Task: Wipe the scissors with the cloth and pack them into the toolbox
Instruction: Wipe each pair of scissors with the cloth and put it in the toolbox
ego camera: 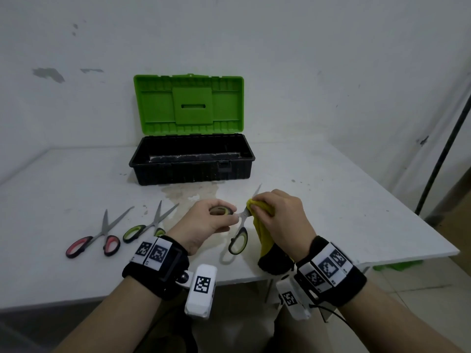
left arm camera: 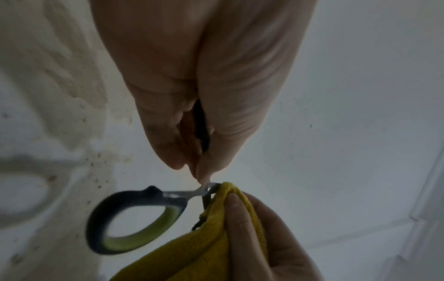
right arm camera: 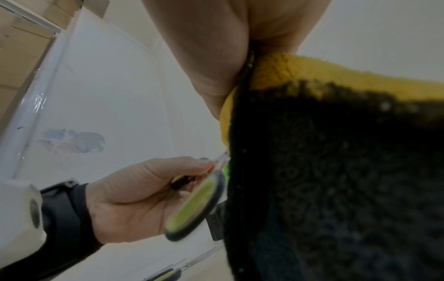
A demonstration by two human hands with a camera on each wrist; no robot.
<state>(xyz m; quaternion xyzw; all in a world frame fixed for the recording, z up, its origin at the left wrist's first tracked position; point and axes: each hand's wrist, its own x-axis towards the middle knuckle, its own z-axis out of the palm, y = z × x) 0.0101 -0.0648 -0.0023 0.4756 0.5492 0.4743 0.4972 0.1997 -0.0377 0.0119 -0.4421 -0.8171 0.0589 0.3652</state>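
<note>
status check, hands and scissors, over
Left hand holds green scissors by one handle; right hand pinches cloth on the blades. Toolbox open. Two more scissors wait on table. Nothing in the way.

1. Toolbox (ego camera: 191, 164) sat at table (ego camera: 331, 200) rear, centre, lid up, backed by wall (ego camera: 305, 59).
2. Two scissors pairs lay front-left on table: one (ego camera: 98, 236) outermost, other (ego camera: 150, 224) just right of it, apart.
3. Third scissors (ego camera: 240, 230) were in front of toolbox, right of those two, betw. both hands.
4. Left hand (ego camera: 206, 224) was on scissors' left; right hand (ego camera: 280, 217) w/ cloth (ego camera: 265, 230) on their right.
5. Cloth hung toward table's near edge.
</note>
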